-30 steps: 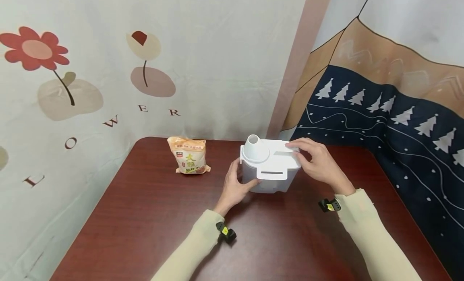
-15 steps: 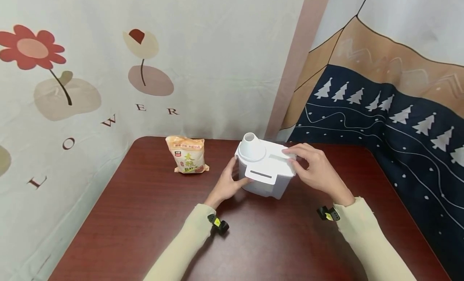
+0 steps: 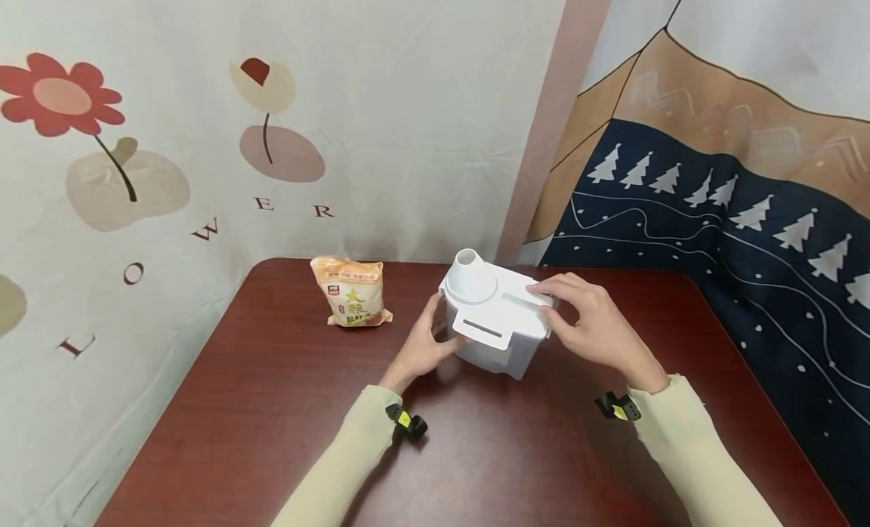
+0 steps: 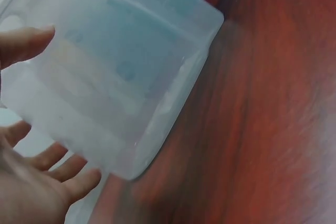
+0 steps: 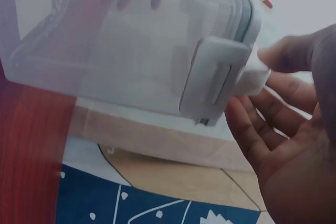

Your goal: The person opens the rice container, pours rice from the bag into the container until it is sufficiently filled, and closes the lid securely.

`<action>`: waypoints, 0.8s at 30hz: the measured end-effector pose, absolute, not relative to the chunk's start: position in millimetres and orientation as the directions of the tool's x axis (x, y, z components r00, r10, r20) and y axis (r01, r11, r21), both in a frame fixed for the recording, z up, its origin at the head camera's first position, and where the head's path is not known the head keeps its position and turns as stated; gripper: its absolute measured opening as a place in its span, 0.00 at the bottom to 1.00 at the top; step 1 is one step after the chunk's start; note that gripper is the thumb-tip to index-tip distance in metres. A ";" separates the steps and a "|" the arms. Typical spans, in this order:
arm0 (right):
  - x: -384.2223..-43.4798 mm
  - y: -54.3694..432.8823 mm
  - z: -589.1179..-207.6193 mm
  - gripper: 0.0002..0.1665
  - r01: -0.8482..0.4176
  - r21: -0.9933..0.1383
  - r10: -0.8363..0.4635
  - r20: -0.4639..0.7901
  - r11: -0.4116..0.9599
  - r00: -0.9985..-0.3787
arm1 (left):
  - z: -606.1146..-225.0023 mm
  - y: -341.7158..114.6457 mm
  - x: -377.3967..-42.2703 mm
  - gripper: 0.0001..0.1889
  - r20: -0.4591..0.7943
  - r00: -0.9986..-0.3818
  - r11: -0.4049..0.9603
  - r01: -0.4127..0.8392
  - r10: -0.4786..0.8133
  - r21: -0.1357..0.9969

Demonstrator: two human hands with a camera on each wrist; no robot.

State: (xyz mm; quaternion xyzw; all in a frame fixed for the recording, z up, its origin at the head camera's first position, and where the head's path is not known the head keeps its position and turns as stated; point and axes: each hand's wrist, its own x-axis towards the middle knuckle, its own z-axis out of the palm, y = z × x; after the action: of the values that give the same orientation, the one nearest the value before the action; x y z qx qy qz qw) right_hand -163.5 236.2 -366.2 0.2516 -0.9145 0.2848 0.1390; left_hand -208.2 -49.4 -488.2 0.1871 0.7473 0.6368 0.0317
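Observation:
A translucent plastic storage box (image 3: 499, 355) with a white lid (image 3: 510, 304) stands on the table, turned at an angle. A cone-shaped cap (image 3: 470, 278) rises from the lid's left end, and a slotted latch (image 3: 482, 331) hangs over the front. My left hand (image 3: 418, 349) holds the box's left end, thumb at the front, other fingers mostly hidden behind in the head view. At the lid's right end, my right hand (image 3: 591, 323) pinches a raised white part (image 5: 254, 80) between thumb and fingers. Beside it, the right wrist view shows a side latch (image 5: 215, 80) folded down against the box.
A cream and orange packaged bag (image 3: 353, 293) with printed characters stands at the back left of the reddish-brown table (image 3: 272, 406). A patterned cloth (image 3: 421, 119) hangs behind the table's back edge, and a dark blue printed one (image 3: 680, 217) along the right.
The box has turned, its right end swinging toward me, and has shifted slightly left. My left hand has moved a little left with it; my right hand keeps its place at the lid.

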 end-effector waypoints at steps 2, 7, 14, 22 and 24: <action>-165.0 241.6 -366.3 0.24 -0.546 -0.468 -0.400 0.380 0.695 -0.834 | -488.6 -45.0 -202.6 0.51 0.196 -0.939 0.139 0.242 0.283 0.960; -168.0 253.6 -370.1 0.28 -0.552 -0.510 -0.436 0.339 0.659 -0.834 | -488.2 -31.7 -189.1 0.57 0.188 -0.965 0.214 0.226 0.183 0.950; -171.2 261.0 -373.9 0.29 -0.548 -0.534 -0.466 0.295 0.644 -0.834 | -488.9 -24.7 -180.6 0.58 0.196 -0.975 0.300 0.219 0.107 0.929; -168.9 258.0 -372.4 0.30 -0.554 -0.532 -0.480 0.285 0.641 -0.830 | -490.6 -32.1 -187.2 0.57 0.215 -0.966 0.256 0.246 0.141 0.935; -166.8 255.5 -372.7 0.30 -0.552 -0.530 -0.476 0.288 0.644 -0.831 | -490.2 -35.6 -190.0 0.56 0.224 -0.960 0.235 0.259 0.166 0.937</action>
State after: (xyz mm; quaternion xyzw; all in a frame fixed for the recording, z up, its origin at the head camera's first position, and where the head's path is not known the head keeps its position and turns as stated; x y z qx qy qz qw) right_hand -166.8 255.5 -372.7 0.2841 -0.9046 0.3119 0.0610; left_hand -190.0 -35.6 -490.2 0.1354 0.7847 0.6037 -0.0388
